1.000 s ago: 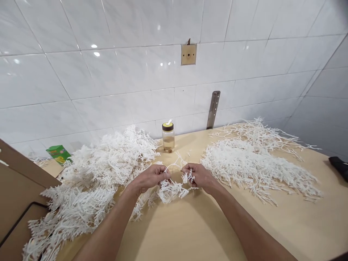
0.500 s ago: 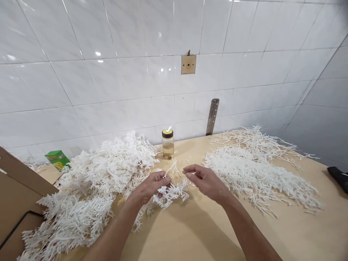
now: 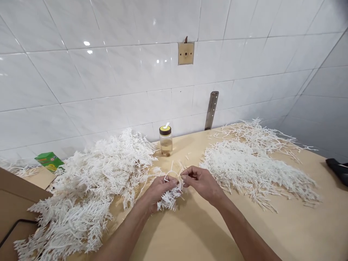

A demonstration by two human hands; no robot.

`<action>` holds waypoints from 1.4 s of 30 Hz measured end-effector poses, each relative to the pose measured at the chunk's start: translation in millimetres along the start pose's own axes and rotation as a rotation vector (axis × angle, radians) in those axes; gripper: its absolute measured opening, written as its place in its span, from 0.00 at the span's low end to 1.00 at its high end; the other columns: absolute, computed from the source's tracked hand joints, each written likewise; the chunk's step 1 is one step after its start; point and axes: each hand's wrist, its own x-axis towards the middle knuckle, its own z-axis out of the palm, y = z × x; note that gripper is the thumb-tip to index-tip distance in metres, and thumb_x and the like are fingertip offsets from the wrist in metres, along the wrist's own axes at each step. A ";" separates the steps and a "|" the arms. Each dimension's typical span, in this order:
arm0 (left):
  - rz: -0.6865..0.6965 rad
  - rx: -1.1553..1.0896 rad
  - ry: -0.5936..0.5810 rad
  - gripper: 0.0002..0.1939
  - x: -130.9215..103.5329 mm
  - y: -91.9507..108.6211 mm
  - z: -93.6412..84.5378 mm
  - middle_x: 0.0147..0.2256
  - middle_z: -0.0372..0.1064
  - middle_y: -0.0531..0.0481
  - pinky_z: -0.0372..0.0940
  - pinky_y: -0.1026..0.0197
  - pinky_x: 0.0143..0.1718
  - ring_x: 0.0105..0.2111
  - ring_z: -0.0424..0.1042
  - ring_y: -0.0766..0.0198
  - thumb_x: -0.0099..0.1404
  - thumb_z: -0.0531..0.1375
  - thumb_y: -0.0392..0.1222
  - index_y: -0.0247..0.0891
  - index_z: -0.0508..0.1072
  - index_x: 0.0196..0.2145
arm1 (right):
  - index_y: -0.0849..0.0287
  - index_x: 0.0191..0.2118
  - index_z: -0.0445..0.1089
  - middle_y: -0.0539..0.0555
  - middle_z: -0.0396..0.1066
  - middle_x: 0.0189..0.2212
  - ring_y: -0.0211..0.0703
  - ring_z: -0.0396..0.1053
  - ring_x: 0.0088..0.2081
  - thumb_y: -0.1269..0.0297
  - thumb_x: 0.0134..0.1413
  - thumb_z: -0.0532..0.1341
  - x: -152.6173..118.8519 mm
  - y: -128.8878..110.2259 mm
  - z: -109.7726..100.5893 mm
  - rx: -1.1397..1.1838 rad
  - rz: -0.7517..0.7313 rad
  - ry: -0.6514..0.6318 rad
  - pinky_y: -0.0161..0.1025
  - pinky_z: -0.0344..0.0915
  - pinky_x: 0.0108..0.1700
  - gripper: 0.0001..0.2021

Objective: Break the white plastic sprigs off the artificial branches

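A white plastic branch (image 3: 170, 198) with many fine twigs hangs from my left hand (image 3: 162, 187), whose thumb and fingers are closed on it. Its bare stem bends in an arc above the left thumb toward my right hand (image 3: 198, 181). The right thumb and forefinger pinch the branch's right side, and the two hands are close together over the table. To the left lies a large bushy pile of white branches (image 3: 108, 170). On the right, a flatter pile of white branches (image 3: 244, 166) has barer, stringy stems at its back.
A clear jar (image 3: 166, 145) with liquid and a dark yellow-topped lid stands behind my hands. A green box (image 3: 49, 161) and a brown carton (image 3: 20, 203) are at the left. A metal strip (image 3: 211, 110) leans on the tiled wall. A black object (image 3: 338, 173) lies far right.
My right hand has come in and pinched the branch in my left hand. The stem that stood up is now bent into an arc. The camera view has tipped down slightly.
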 end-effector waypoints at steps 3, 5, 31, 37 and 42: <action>-0.013 0.013 0.003 0.21 2.1 -4.3 0.9 0.25 0.70 0.51 0.58 0.63 0.28 0.25 0.66 0.65 0.45 0.72 0.53 0.34 0.74 0.30 | 0.58 0.35 0.72 0.53 0.73 0.31 0.43 0.72 0.33 0.57 0.48 0.66 1.0 2.7 1.2 0.082 -0.020 0.047 0.42 0.70 0.39 0.11; 0.016 0.053 0.014 0.19 2.9 -6.5 2.0 0.24 0.69 0.51 0.57 0.63 0.29 0.25 0.65 0.66 0.46 0.70 0.51 0.34 0.75 0.29 | 0.58 0.37 0.72 0.53 0.73 0.33 0.42 0.70 0.35 0.58 0.46 0.67 1.7 4.6 2.6 0.113 -0.031 0.069 0.42 0.71 0.39 0.13; 0.298 0.358 0.199 0.12 6.1 -17.2 14.5 0.22 0.67 0.53 0.56 0.63 0.30 0.25 0.61 0.66 0.55 0.63 0.48 0.36 0.79 0.28 | 0.56 0.32 0.76 0.53 0.74 0.28 0.43 0.69 0.30 0.52 0.53 0.62 -2.3 -9.0 -11.4 -0.364 -0.082 -0.234 0.38 0.62 0.31 0.13; 0.254 0.291 0.210 0.13 4.5 -12.6 15.2 0.20 0.62 0.54 0.53 0.64 0.27 0.23 0.57 0.68 0.52 0.65 0.49 0.35 0.74 0.22 | 0.57 0.27 0.74 0.51 0.72 0.22 0.40 0.65 0.25 0.58 0.51 0.62 2.6 -10.6 -4.4 -0.378 -0.051 -0.125 0.36 0.58 0.27 0.10; 0.191 0.202 0.180 0.19 3.4 -8.1 17.6 0.18 0.57 0.56 0.51 0.64 0.25 0.21 0.53 0.70 0.52 0.67 0.55 0.35 0.72 0.22 | 0.58 0.27 0.74 0.51 0.73 0.24 0.40 0.68 0.27 0.61 0.52 0.60 3.0 -11.6 -1.3 -0.338 -0.034 -0.061 0.37 0.61 0.30 0.09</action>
